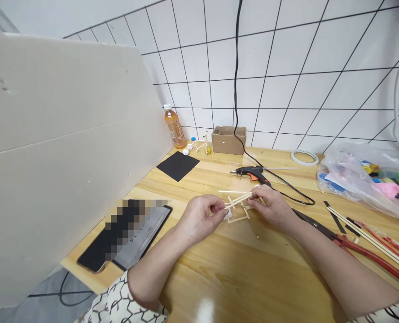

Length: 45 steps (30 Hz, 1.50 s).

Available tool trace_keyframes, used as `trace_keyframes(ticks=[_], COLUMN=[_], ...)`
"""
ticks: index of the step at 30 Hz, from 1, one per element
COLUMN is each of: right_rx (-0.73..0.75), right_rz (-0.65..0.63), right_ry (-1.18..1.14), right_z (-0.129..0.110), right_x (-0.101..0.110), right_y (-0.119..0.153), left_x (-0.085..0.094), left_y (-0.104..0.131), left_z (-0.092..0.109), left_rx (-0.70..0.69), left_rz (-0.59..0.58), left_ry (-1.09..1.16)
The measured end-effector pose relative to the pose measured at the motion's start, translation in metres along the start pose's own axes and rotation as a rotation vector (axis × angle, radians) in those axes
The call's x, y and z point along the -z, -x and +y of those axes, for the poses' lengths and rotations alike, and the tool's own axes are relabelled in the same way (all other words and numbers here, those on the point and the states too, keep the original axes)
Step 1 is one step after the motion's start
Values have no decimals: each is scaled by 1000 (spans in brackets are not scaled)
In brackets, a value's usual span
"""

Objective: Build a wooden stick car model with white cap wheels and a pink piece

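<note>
Just above the wooden table, a small frame of thin pale sticks (238, 219) spans the gap between both hands. My left hand (204, 219) pinches the left ends of the sticks between thumb and fingers, beside a small white round piece (228, 214). At the right ends, my right hand (268, 202) is closed on the same frame, its fingertips at the upper sticks. A black glue gun (253, 172) with an orange trigger lies behind my right hand.
A phone (96, 251) and a tablet (152, 231) lie at left. Farther back are a black square (178, 166), a bottle (174, 128), a stick model (201, 146), a cardboard box (229, 141) and a tape roll (304, 157). Red-handled cutters (370, 255), loose sticks (367, 237) and a plastic bag (370, 177) lie right.
</note>
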State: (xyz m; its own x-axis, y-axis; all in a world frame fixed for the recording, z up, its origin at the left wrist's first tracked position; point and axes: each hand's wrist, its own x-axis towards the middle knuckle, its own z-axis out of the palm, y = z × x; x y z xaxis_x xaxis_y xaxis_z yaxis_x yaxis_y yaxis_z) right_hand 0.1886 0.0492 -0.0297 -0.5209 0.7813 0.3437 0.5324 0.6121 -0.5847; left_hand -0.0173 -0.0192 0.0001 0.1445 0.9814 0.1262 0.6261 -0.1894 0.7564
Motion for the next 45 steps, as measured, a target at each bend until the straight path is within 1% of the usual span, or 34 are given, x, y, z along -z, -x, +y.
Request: trace_keyframes(ticks=[6,11,13,16,17,18,23,25,30,38,45], right_rx=[3,17,15,4,-1,-6,-73,-105,-94,-23,-7], right_rz=[-10,-30,-43,-54,-54,-54,-16,0,-5,-14,-17], right_ry=[-10,-16,-24,-27,-29,-32,-80,-97,-138,-122,-120], right_z=[0,-1,-1,-1,0,0,5,6,6,7,6], right_x=[0,2,2,2,2,2,4,5,5,0,0], right_y=[0,0,1,1,1,1,2,3,4,2,1], left_x=[1,4,4,2,0,-2,-11,-13,-14,-15,-15], left_y=[2,0,-3,-9,-11,-13,-21,-21,-21,-23,-23], left_z=[4,5,1,-8,-10,-13,-17,-17,-16,-18,-18], left_rx=[-8,35,39,53,65,77,154,176,199,231,247], left_rz=[-32,-21,43,212,249,259,158,144,134,120,93], left_ry=[-16,59,113,210,253,301,564,623,666,720,752])
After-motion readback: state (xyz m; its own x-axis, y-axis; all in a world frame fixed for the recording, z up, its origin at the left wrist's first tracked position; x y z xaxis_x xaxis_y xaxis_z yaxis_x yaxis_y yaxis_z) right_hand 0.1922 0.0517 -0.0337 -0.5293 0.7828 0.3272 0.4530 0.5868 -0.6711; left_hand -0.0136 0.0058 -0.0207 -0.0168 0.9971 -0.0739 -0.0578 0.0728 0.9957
